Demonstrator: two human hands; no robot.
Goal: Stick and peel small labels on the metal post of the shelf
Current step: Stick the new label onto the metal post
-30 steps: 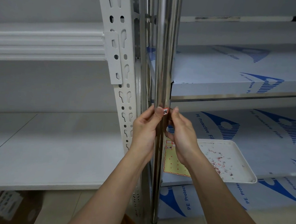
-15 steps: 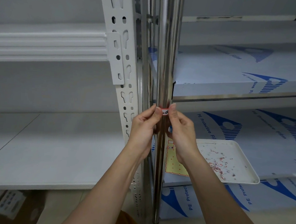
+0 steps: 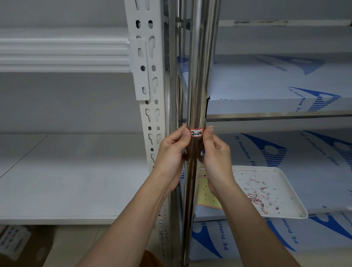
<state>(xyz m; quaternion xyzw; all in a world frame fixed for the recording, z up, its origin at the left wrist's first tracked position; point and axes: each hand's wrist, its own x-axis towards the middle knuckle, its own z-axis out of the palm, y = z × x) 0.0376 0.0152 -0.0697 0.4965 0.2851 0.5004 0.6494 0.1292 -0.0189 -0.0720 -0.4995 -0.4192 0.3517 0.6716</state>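
A shiny round metal post (image 3: 200, 68) runs top to bottom through the middle of the view. A small white label with a red border (image 3: 196, 133), marked "2-04", lies flat across the post's front. My left hand (image 3: 171, 153) holds the post from the left, its thumb tip pressing the label's left edge. My right hand (image 3: 215, 156) holds the post from the right, its thumb tip against the label's right edge. A yellow label sheet (image 3: 206, 194) lies on the lower shelf, partly hidden behind my right wrist.
A white tray (image 3: 291, 182) with several peeled label scraps sits on the lower right shelf. Film-covered shelves (image 3: 276, 94) extend right. A white slotted upright (image 3: 151, 90) stands left of the post, with white shelves (image 3: 51, 177) beyond. Cardboard boxes (image 3: 9, 245) lie on the floor.
The label was curled at my fingertips by the post; it has turned flat onto the post's front with its text facing me. Both thumbs slid to its edges.
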